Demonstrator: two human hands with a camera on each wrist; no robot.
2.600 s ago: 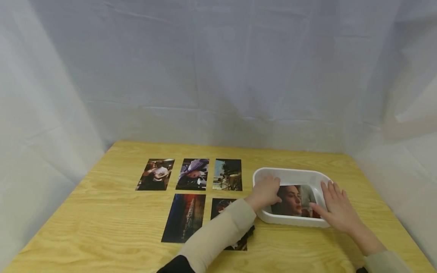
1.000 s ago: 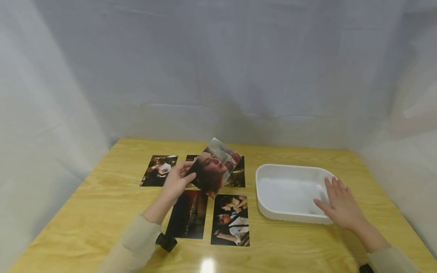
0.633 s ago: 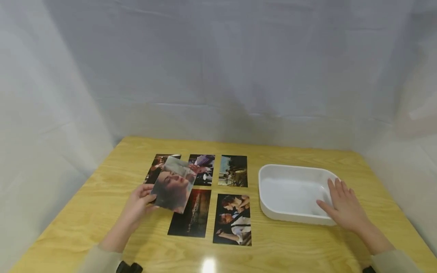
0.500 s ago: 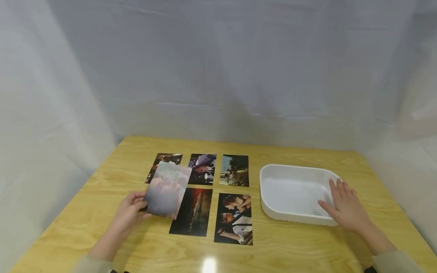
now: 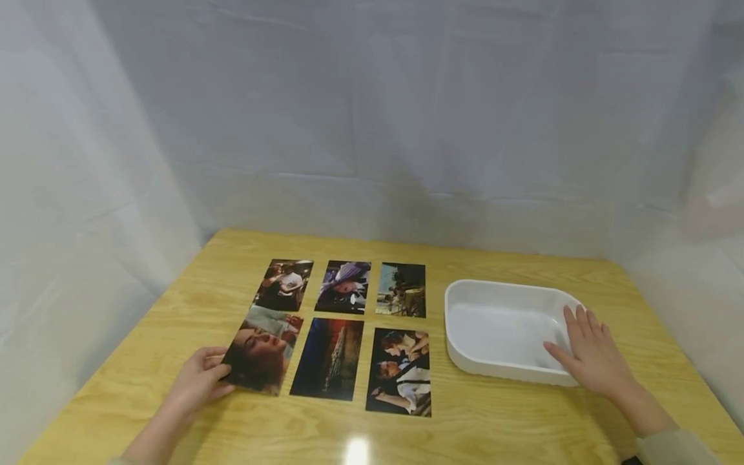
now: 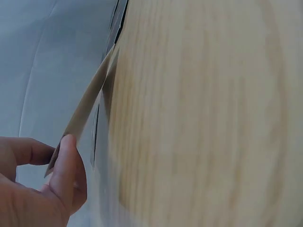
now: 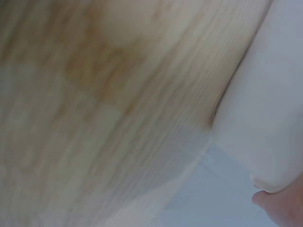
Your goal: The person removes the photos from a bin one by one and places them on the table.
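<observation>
My left hand [image 5: 197,380] pinches a photo print [image 5: 264,352] of a person's head by its near left corner. In the left wrist view, the print [image 6: 87,106] slants down from the thumb and fingers [image 6: 67,156], its far end low at the table. That far end lies close to the lower edge of a print of two people [image 5: 285,284]; whether they touch I cannot tell. My right hand [image 5: 595,355] rests on the right end of a white plastic tray [image 5: 506,373], fingers spread over the rim, thumb toward the inside. Nothing is visible in the tray.
More prints lie flat in two rows: a purple-toned one [image 5: 344,287], an outdoor scene [image 5: 401,289], a ship at night [image 5: 328,359] and a couple [image 5: 399,373]. The wooden table [image 5: 494,426] ends at pale hanging sheets [image 5: 372,129] behind and at both sides.
My left hand has lifted the print out of the tray, carried it left over the others and lowered it at the front row's left end. My right hand has stayed on the tray.
</observation>
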